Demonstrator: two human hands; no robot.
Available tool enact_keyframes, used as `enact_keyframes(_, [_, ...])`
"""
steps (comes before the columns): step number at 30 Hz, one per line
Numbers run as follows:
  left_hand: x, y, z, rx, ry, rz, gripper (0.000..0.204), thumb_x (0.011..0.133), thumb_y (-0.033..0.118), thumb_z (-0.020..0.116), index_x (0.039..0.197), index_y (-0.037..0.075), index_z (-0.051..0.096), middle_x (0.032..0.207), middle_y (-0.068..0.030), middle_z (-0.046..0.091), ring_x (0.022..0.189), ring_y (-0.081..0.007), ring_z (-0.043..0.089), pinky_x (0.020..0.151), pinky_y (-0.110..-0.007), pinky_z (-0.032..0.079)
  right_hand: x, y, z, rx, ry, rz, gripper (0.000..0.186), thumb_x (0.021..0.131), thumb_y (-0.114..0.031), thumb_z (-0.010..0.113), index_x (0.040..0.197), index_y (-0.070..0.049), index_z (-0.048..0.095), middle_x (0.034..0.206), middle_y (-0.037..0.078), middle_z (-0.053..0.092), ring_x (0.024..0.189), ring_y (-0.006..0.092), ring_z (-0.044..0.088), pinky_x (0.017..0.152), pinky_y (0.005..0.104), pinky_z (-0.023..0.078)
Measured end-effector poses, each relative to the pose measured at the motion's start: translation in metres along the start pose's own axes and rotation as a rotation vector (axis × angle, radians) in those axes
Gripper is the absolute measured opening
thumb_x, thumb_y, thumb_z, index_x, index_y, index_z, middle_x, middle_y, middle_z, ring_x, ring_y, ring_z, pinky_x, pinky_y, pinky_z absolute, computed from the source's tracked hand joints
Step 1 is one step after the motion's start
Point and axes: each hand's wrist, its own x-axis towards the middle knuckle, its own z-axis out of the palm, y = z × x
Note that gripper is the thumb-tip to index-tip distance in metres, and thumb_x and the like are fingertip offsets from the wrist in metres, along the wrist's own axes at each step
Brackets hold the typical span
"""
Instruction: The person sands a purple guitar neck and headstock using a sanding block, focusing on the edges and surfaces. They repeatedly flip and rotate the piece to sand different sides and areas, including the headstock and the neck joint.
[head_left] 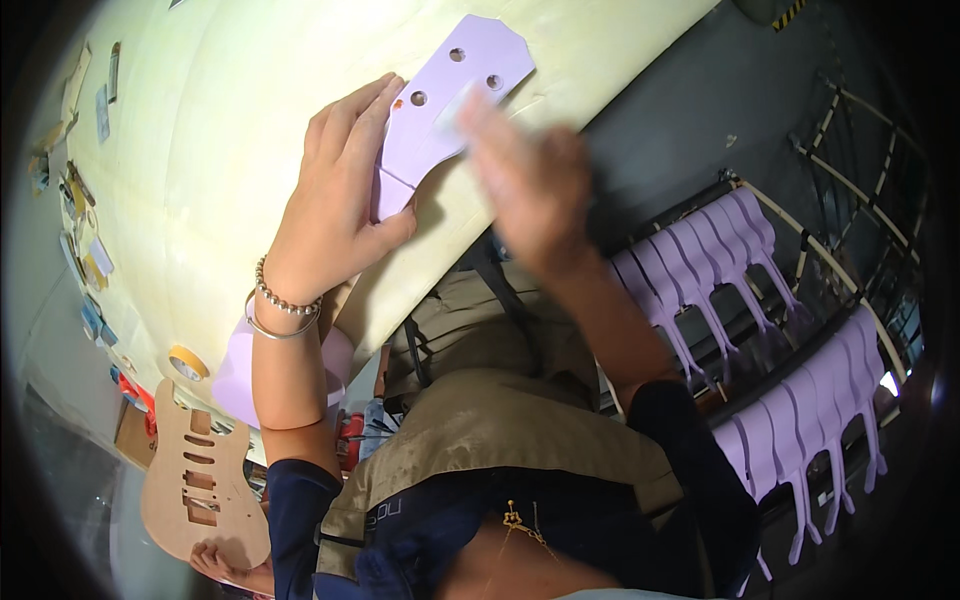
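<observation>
Left hand, lilac headstock held on its thumb side

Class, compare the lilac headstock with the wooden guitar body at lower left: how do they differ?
Colour: the headstock is lilac; the guitar body is wood-coloured.
Openings: the headstock has round holes; the guitar body has rectangular and slot-like cutouts.
Hold: the person's left hand grips the headstock; another person's hand touches the guitar body.
Both have openings.
</observation>
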Motion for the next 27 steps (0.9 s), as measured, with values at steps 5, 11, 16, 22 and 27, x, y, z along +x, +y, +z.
enact_keyframes(5, [0.000,0.000,0.002,-0.021,0.013,-0.001,0.081,0.062,0.011,0.064,0.138,-0.001,0.040,0.137,-0.0200,0.044,0.123,-0.0388,0.040,0.108,-0.042,0.034,0.003,-0.017,0.000,-0.083,-0.070,0.086,0.033,0.078,-0.010,0.069,0.111,-0.006,0.067,0.120,0.005,0.066,0.073,0.0220,0.057,0.061,0.0353,0.039])
enact_keyframes(11, [-0.001,-0.001,0.004,-0.005,0.023,0.014,0.081,0.062,0.011,0.064,0.138,-0.001,0.040,0.138,-0.0194,0.044,0.124,-0.0384,0.040,0.108,-0.042,0.035,0.007,0.008,-0.009,-0.112,-0.082,0.072,0.034,0.080,-0.013,0.069,0.114,-0.009,0.067,0.121,0.001,0.065,0.068,0.0224,0.048,0.065,0.0345,0.041])
enact_keyframes(16, [-0.003,-0.008,0.006,-0.018,0.025,0.044,0.083,0.063,0.013,0.065,0.140,-0.001,0.039,0.138,-0.0197,0.043,0.123,-0.0384,0.040,0.108,-0.042,0.035,-0.003,-0.004,-0.001,-0.021,-0.081,-0.064,0.028,0.083,-0.014,0.068,0.110,-0.010,0.068,0.123,-0.001,0.064,0.069,0.0218,0.052,0.064,0.0347,0.039])
enact_keyframes(22, [-0.002,-0.006,0.005,-0.028,0.027,0.043,0.082,0.063,0.013,0.066,0.139,-0.002,0.039,0.137,-0.0197,0.044,0.122,-0.0385,0.040,0.108,-0.042,0.034,-0.008,-0.033,-0.003,-0.039,-0.071,0.002,0.033,0.083,-0.013,0.065,0.116,-0.011,0.066,0.127,-0.001,0.062,0.073,0.0204,0.053,0.065,0.0349,0.040])
enact_keyframes(27, [-0.003,-0.005,0.007,-0.030,0.028,0.042,0.082,0.063,0.013,0.066,0.140,-0.001,0.039,0.137,-0.0192,0.044,0.122,-0.0382,0.040,0.107,-0.041,0.035,0.001,0.007,-0.016,-0.167,-0.234,-0.002,0.047,0.079,-0.008,0.069,0.124,-0.006,0.058,0.128,0.005,0.063,0.100,0.0163,0.063,0.075,0.0331,0.041])
